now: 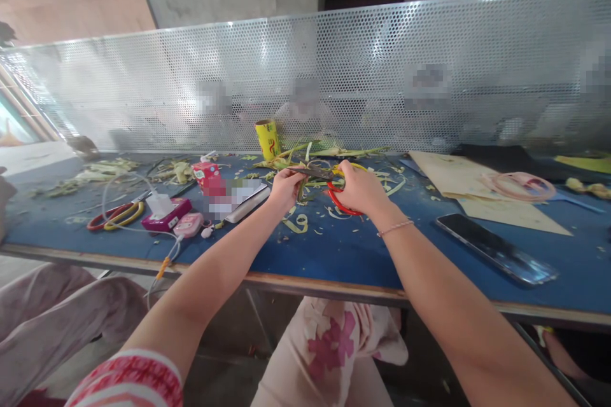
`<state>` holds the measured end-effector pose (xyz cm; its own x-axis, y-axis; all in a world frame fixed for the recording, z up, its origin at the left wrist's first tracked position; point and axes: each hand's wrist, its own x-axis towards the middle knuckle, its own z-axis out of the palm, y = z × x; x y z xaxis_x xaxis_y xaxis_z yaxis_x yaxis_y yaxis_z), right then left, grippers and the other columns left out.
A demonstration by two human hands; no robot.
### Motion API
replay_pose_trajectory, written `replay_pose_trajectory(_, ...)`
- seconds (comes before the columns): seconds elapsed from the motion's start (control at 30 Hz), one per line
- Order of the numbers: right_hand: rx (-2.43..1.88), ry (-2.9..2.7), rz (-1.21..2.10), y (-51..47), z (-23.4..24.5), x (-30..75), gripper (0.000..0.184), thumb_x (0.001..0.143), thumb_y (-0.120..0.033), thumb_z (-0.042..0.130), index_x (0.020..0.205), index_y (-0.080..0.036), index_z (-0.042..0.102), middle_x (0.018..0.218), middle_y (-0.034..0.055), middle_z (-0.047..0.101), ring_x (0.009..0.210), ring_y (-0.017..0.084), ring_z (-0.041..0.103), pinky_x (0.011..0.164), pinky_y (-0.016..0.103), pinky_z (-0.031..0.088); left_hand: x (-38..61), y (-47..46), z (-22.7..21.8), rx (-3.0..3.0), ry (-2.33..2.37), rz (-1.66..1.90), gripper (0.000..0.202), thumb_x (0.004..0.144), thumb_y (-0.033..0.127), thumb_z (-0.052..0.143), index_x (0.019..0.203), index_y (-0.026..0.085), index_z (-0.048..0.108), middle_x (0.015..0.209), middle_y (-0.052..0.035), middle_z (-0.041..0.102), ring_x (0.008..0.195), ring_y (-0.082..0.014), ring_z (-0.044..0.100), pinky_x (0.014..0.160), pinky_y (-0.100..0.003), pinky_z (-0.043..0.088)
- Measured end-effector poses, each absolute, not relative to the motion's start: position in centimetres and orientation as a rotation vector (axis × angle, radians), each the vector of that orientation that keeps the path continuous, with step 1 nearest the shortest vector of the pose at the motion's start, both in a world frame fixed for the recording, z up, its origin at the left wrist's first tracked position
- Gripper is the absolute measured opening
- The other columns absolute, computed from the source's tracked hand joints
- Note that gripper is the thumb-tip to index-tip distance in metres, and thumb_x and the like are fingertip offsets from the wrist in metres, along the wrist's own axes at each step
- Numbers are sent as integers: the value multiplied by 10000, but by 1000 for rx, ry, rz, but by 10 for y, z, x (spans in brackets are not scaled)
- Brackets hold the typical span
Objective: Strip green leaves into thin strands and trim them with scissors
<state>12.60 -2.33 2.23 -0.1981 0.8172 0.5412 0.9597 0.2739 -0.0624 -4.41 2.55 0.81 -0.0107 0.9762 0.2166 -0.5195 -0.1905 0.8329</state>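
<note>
In the middle of the blue table, my right hand (359, 187) is wrapped round a pair of scissors (319, 172) with red and yellow handles. The dark blades point left, towards my left hand (285, 189). Its fingers are pinched together at the blade tips on a thin green plant strip (301, 187), mostly hidden by the fingers. Pale curled peelings (296, 222) lie on the table below my hands. Behind them is a heap of green stalks and leaf scraps (329, 151).
A yellow roll (268, 140) stands by the perforated metal screen (191, 57). To the left are a red box (209, 178), a purple power strip (167, 214) with cables, and another pair of scissors (117, 215). A phone (496, 248) and cardboard (443, 175) lie at right.
</note>
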Motion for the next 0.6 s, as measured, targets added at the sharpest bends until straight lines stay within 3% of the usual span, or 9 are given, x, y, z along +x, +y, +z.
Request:
replay_pose_trajectory(0.2, -1674, -2097, -406, -23, 23, 128, 507, 776, -556, 495, 1099, -166, 475, 802, 105, 673, 715, 268, 627, 545, 291, 324, -46, 28, 6, 1019, 664, 1519, 213, 558, 88, 712, 510, 142, 511, 513, 12, 581, 508, -68, 538, 530, -192, 400)
replay_pose_trajectory(0.6, -1699, -2085, -349, -20, 23, 129, 415, 763, -498, 524, 1061, -210, 507, 751, 70, 663, 651, 237, 605, 500, 271, 268, -48, 30, 6, 1015, 689, 1531, 240, 593, 62, 668, 491, 147, 468, 457, 20, 531, 471, -78, 521, 499, -199, 368)
